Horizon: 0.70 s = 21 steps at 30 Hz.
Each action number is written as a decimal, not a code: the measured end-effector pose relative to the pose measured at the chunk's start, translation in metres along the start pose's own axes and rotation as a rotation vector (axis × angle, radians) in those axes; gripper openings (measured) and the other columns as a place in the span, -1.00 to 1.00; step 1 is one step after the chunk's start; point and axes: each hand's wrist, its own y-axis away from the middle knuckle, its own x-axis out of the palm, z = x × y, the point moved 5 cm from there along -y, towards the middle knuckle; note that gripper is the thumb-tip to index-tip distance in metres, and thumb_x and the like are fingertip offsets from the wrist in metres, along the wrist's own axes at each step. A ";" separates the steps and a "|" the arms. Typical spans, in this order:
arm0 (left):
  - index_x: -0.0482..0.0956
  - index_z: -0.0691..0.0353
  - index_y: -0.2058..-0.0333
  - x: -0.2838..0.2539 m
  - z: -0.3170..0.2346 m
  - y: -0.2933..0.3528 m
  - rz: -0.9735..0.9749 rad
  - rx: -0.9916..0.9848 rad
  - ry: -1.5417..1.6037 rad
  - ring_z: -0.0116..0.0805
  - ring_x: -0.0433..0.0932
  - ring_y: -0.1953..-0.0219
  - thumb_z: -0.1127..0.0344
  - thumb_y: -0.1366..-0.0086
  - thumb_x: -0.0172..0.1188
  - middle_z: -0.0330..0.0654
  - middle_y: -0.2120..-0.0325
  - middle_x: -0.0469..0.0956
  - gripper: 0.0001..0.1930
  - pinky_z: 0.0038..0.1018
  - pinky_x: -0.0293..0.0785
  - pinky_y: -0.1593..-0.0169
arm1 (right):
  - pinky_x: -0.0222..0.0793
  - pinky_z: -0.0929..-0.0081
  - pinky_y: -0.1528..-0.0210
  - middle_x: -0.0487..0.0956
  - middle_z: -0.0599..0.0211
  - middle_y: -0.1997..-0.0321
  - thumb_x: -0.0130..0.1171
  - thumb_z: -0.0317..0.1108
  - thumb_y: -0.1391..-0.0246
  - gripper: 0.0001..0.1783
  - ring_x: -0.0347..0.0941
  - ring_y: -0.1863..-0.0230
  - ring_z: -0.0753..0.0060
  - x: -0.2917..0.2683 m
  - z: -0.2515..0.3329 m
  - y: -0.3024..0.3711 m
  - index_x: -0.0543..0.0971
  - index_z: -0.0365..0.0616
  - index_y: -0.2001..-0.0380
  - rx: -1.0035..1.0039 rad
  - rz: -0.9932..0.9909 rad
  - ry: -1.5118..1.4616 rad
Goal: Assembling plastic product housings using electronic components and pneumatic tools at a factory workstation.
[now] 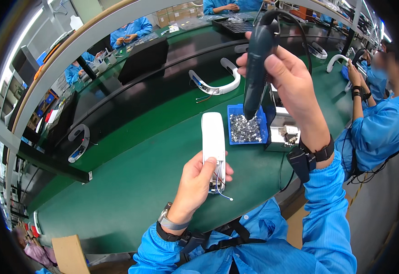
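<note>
My left hand [197, 176] is closed around a long white plastic housing [213, 134], its thumb across the lower part. Thin wires and small inner parts show at the housing's near end, and one light wire with a small plug hangs free. Raised at the upper right, my right hand [288, 75] grips a dark electric screwdriver [258, 59], its lower end pointing down. A black cable loops from its top. Below that tool's tip stands a blue bin [232, 136] with many small metal pieces. Tool and housing are apart.
Right of the bin is a metal-and-white device [281, 130]. White U-shaped units [217, 90] with wires lie on the green bench [163, 182]; another unit [79, 141] lies far left. A frame bar [48, 162] crosses the left side. Co-workers in blue sit opposite and at right.
</note>
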 end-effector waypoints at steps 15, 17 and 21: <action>0.48 0.44 0.07 0.007 0.007 -0.005 -0.050 0.019 0.024 -0.29 0.65 0.39 0.28 -0.47 -0.13 0.00 0.37 0.63 -0.68 -0.46 0.59 0.29 | 0.43 0.60 0.41 0.57 0.22 0.41 0.17 -0.55 -0.12 -0.69 0.50 0.50 0.54 -0.069 -0.009 0.101 0.41 -0.28 0.06 -0.151 -0.525 0.168; 0.47 0.45 0.06 0.013 0.009 -0.006 -0.090 0.071 0.048 -0.29 0.65 0.40 0.26 -0.47 -0.15 0.00 0.38 0.63 -0.66 -0.47 0.60 0.31 | 0.40 0.63 0.43 0.56 0.24 0.42 0.17 -0.55 -0.13 -0.69 0.47 0.53 0.56 -0.071 -0.011 0.111 0.41 -0.28 0.06 -0.142 -0.543 0.196; 0.46 0.45 0.05 0.021 0.015 -0.007 -0.097 0.056 0.035 -0.30 0.65 0.39 0.26 -0.48 -0.15 0.00 0.38 0.63 -0.66 -0.47 0.60 0.31 | 0.36 0.65 0.49 0.54 0.26 0.45 0.19 -0.53 -0.11 -0.70 0.43 0.56 0.60 -0.076 -0.022 0.122 0.42 -0.26 0.08 -0.150 -0.579 0.214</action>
